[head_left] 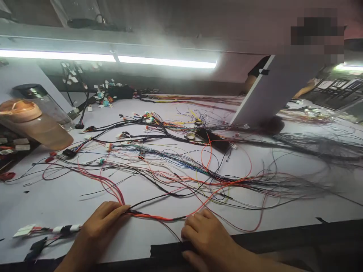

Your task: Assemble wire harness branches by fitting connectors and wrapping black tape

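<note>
My left hand (103,223) is closed on a wire harness (153,217) near the front of the table, thumb and fingers pinching it where red and black wires branch. The harness runs right as a twisted orange-red and black bundle with a dark wrap on it. Beside its right part is my right hand (208,234), fingers curled in; what they hold, if anything, is hidden. A thin dark wire slants from the harness down towards that hand. Black tape (166,250) lies along the table edge just left of it. Left of my left hand lies a white connector (25,231) on short leads.
Loose wires (227,181) and black branched harnesses (167,134) spread across the white table. A dark phone (212,139) and a tape roll (190,136) lie among them. Two bottles, one peach-lidded (42,124), stand at left. A person is behind a tilted white panel (272,90).
</note>
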`<state>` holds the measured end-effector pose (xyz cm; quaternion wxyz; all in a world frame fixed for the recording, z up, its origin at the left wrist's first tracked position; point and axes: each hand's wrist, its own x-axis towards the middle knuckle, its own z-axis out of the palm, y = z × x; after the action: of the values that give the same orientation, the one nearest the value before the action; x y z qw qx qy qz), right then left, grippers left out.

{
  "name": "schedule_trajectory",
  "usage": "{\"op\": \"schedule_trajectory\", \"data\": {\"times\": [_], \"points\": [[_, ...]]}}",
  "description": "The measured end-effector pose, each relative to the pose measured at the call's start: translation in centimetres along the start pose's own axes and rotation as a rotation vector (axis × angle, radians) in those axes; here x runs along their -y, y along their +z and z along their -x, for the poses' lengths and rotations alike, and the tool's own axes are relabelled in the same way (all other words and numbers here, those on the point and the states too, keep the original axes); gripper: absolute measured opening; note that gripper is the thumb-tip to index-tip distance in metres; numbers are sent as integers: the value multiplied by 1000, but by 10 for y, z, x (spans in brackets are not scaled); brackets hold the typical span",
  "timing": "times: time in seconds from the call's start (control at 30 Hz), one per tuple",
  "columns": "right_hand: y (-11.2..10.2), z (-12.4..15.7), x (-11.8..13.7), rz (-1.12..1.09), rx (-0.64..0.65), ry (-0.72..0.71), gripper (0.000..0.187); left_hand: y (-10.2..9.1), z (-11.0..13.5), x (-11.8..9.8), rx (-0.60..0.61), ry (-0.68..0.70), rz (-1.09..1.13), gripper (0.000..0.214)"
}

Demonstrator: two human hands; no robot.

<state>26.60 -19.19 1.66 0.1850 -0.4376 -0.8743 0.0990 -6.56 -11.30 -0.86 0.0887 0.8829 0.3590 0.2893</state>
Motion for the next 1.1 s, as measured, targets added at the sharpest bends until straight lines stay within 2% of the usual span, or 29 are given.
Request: {"op": "schedule_trajectory", "data": {"times": [0.1, 0.2, 0.33, 0.4, 0.5, 0.6, 0.7, 0.8, 0.83, 0.9, 0.97, 1.1], "points": [[-4, -1, -10, 164, -29, 9, 14, 0, -5, 0, 11, -17, -3, 27], [-12, -8, -25, 297, -91, 42, 15, 1, -9, 0, -16, -13, -31, 25], [-19, -20, -52, 336, -188, 108, 26, 3, -16, 2, -102, -22, -19, 21], [-17, -27, -65, 346, -219, 87, 32, 2, -20, 1, -147, -12, 6, 20], [-12, -40, -79, 395, -251, 28, 26, 0, -23, -2, -190, -3, 23, 24], [-11, -53, -89, 427, -326, 46, 18, -3, -20, -1, -179, -19, 31, 29], [-16, -57, -101, 423, -402, 120, 19, -4, -12, 5, -126, -30, 48, 30], [-26, -47, -111, 367, -323, 153, 16, -3, -4, 13, -67, -19, 47, 30], [-31, -42, -112, 327, -257, 146, 21, -3, -2, 15, -69, -17, 44, 30], [-42, -33, -108, 240, -114, 109, 45, 0, 1, 18, -107, -20, 33, 30], [-52, -28, -98, 173, -9, 59, 61, 2, 1, 18, -152, -24, 27, 30], [-52, -38, -64, 86, 80, -53, 64, 0, -5, 13, -179, -31, 34, 29]]}}
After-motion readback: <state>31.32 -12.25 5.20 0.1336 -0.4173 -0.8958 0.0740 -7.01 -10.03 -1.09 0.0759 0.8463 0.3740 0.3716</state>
